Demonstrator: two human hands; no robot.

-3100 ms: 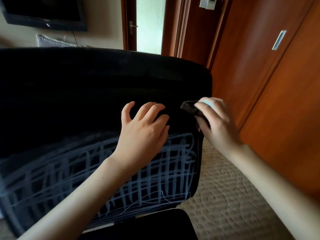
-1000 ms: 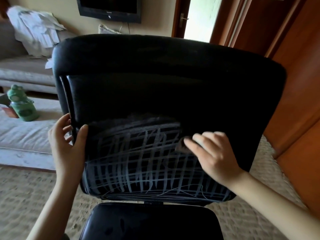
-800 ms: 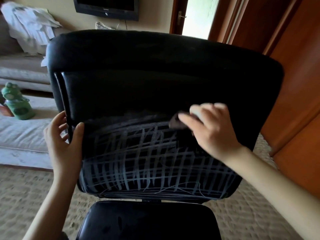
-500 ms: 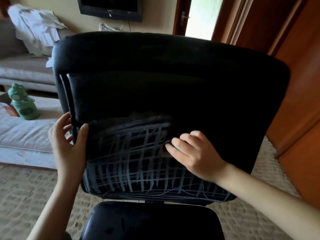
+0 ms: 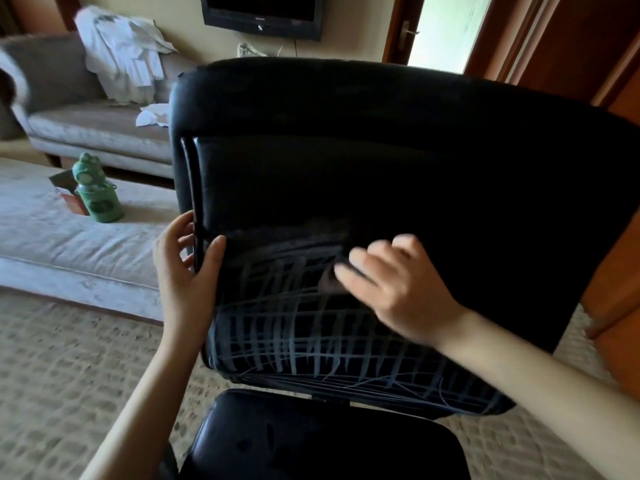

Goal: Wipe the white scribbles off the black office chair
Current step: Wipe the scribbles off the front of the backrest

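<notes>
The black office chair point(image 5: 381, 161) fills the middle of the view, its backrest facing me. White crossed scribbles point(image 5: 294, 334) cover the lower part of the backrest; the upper part is plain black. My left hand point(image 5: 187, 275) grips the backrest's left edge, thumb in front and fingers behind. My right hand point(image 5: 391, 289) is blurred and presses a dark cloth point(image 5: 329, 278) against the backrest at the top edge of the scribbles. Only a small part of the cloth shows beyond my fingers. The black seat point(image 5: 322, 441) lies below.
A grey sofa point(image 5: 97, 129) with white clothes point(image 5: 121, 53) stands at the back left. A green frog-shaped bottle point(image 5: 97, 188) sits on a pale cushion point(image 5: 69, 244). Wooden doors point(image 5: 588, 46) are at the right, a wall TV point(image 5: 263, 12) above, patterned carpet point(image 5: 69, 375) underfoot.
My left hand moved from the backrest's front to grip its left edge. My right hand has been rubbing the cloth up and down across the top of the scribbles, drifting left.
</notes>
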